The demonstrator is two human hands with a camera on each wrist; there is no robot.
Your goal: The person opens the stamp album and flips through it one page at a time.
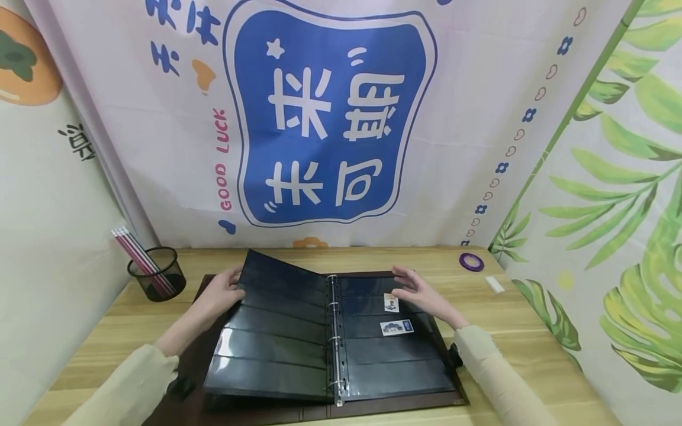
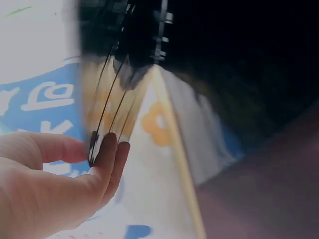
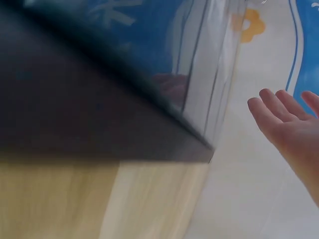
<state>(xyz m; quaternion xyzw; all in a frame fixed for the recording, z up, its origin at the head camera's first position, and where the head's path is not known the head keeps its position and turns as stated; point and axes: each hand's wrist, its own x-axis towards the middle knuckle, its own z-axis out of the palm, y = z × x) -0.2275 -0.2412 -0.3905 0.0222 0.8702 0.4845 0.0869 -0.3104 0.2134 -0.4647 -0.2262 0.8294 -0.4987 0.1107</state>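
A ring-bound stamp album [image 1: 373, 370] lies spread on the table with black pocketed pages. My left hand [image 1: 222, 291] pinches the outer edge of the left page [image 1: 277, 331], which is lifted at a tilt; the left wrist view shows thumb and fingers [image 2: 107, 154] on that edge. Over the upper part of the right page my right hand [image 1: 418, 293] hovers with relaxed fingers, holding nothing; the right wrist view shows this hand [image 3: 289, 122] apart from the album. Two stamps sit in the right page's pockets: an upright stamp [image 1: 391, 303] and a wider stamp [image 1: 396, 328] below it.
A black mesh cup [image 1: 165, 273] with several pencils [image 1: 140, 257] stands at the table's back left. At the back right lie a purple ring-shaped roll [image 1: 471, 262] and a small white block [image 1: 494, 284]. A printed cloth [image 1: 330, 118] hangs behind the table [image 1: 511, 331].
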